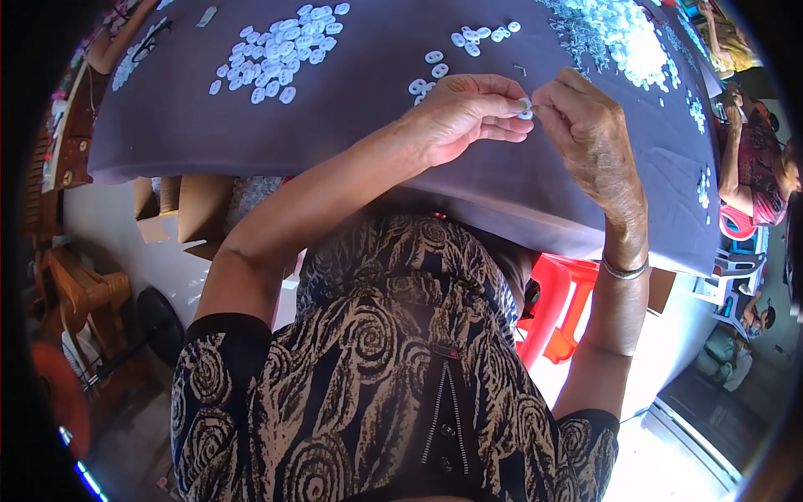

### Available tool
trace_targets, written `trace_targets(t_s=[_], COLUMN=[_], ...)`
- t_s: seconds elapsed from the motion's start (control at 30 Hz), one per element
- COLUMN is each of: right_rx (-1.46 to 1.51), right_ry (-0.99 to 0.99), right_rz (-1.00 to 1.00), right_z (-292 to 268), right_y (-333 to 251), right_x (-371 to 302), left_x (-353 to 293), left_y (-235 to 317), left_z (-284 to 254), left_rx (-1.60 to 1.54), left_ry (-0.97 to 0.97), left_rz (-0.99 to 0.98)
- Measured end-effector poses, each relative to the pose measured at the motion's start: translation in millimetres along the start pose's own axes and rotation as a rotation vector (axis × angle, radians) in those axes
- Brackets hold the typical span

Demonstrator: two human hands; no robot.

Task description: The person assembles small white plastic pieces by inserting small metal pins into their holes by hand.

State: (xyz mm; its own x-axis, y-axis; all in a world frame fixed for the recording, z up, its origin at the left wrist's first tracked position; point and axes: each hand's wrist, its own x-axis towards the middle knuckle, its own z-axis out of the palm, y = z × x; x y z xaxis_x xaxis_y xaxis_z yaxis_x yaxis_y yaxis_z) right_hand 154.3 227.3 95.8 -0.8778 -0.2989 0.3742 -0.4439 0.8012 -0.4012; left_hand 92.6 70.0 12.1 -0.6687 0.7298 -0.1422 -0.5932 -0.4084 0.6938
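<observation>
Over the near part of the cloth-covered table, my left hand (468, 117) pinches a small white oval plastic piece (525, 110) between thumb and fingertips. My right hand (590, 130) meets it from the right, its thumb and forefinger closed at the piece's edge. Whatever those fingers hold is too small to make out. Several like white ovals with two holes (432, 57) lie just beyond my left hand. A tiny metal part, screw-like (519, 69), rests on the cloth between the two hands.
A large group of white ovals (284, 50) spreads at the far left of the dark tablecloth (167, 125). At the far right is a heap of clear and white small parts (619, 42). A red stool (556, 309) and cardboard box (201, 205) are below. Other people sit at right.
</observation>
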Motion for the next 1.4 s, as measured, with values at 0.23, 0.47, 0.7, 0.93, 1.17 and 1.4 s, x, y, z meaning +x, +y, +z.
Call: trace_targets(t_s=[0.23,0.47,0.7,0.93,1.17,1.4], right_rx=[0.023,0.012,-0.035,0.185,0.171,0.156], right_ry=[-0.02,0.007,0.132,0.218,0.304,0.303], right_rz=[0.028,0.03,0.134,0.3,0.32,0.347], right_z=[5.8,8.4,7.7,24.8,40.4,41.3], right_y=[4.6,6.3,7.1,13.0,12.3,8.7], right_x=[2.2,-0.5,-12.1,-20.3,-21.6,-19.6], left_x=[5.4,4.9,-0.3,1.9,3.3,1.9], left_y=[-1.6,-1.6,-3.4,-5.9,-8.9,-9.9], left_z=[-7.1,-5.4,2.8,-0.2,-0.3,-0.1], left_rx=[-0.033,0.044,0.33,0.411,0.386,0.44], left_ry=[-0.011,-0.019,0.079,0.08,0.118,0.115], left_rz=[-0.001,0.021,0.16,0.226,0.286,0.305])
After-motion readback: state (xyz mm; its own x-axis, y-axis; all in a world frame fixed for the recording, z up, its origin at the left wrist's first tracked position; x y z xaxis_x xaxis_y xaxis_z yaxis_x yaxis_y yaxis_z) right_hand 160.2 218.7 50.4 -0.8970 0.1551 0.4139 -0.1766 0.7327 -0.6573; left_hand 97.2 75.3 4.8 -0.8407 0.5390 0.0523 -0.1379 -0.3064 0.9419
